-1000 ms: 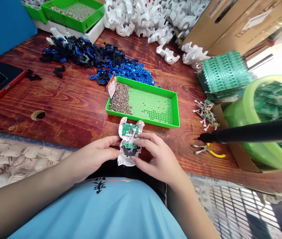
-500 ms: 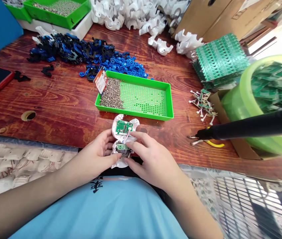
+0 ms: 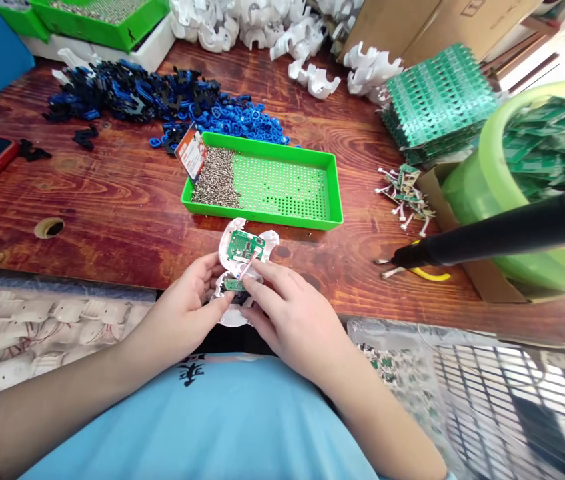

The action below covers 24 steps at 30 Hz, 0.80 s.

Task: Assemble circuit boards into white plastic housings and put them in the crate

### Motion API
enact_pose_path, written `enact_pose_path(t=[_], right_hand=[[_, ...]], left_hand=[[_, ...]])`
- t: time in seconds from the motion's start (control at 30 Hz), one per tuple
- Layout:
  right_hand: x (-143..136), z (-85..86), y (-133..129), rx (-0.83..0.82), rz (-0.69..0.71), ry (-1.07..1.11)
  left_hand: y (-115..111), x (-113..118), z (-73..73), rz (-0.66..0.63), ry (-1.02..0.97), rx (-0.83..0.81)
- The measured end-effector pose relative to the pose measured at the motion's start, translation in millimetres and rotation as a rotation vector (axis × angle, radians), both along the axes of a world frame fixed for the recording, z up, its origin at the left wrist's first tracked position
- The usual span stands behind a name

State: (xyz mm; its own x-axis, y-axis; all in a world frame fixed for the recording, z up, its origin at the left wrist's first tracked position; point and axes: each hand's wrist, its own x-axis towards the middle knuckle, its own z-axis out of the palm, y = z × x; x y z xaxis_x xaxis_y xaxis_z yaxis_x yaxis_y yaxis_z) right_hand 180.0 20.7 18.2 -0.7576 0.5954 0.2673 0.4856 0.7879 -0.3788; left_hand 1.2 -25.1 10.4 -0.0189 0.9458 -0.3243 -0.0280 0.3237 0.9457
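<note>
Two white plastic shells sit one above the other, joined by a cable, at the worktop's [image 3: 112, 220] near edge. The upper shell [image 3: 223, 250] lies open side up, curved lobes at its far left and right corners, a green circuit board [image 3: 242, 245] filling its hollow, slightly turned. From the board's near right part the thin, pale and reddish cable [image 3: 249, 263] slants down left. The lower shell [image 3: 234, 319], also open, reaches past the worktop's near edge; in it show a small green board [image 3: 233, 285] and, partly hidden, a dark part [image 3: 239, 298].
</note>
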Motion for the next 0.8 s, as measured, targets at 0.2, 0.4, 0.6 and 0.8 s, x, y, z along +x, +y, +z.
enact_pose_path(t=[0.2,0.4,0.6,0.8], right_hand=[[13,-18.3,-18,-0.408,-0.3,0.556],[2,-19.1,-31,-0.953,-0.214,0.768],[-2,-25.3,-42,-0.892,-0.269,0.845],[-4,-29.3,-52,-0.866,-0.346,0.866]], left_hand=[[-7,2,1.5,0.056,-0.069,0.002],[-24,8,-0.7,0.021,-0.075,0.085],[-36,6,-8.3,-0.057,-0.055,0.121],[-35,7,-12.6,-0.135,-0.052,0.036]])
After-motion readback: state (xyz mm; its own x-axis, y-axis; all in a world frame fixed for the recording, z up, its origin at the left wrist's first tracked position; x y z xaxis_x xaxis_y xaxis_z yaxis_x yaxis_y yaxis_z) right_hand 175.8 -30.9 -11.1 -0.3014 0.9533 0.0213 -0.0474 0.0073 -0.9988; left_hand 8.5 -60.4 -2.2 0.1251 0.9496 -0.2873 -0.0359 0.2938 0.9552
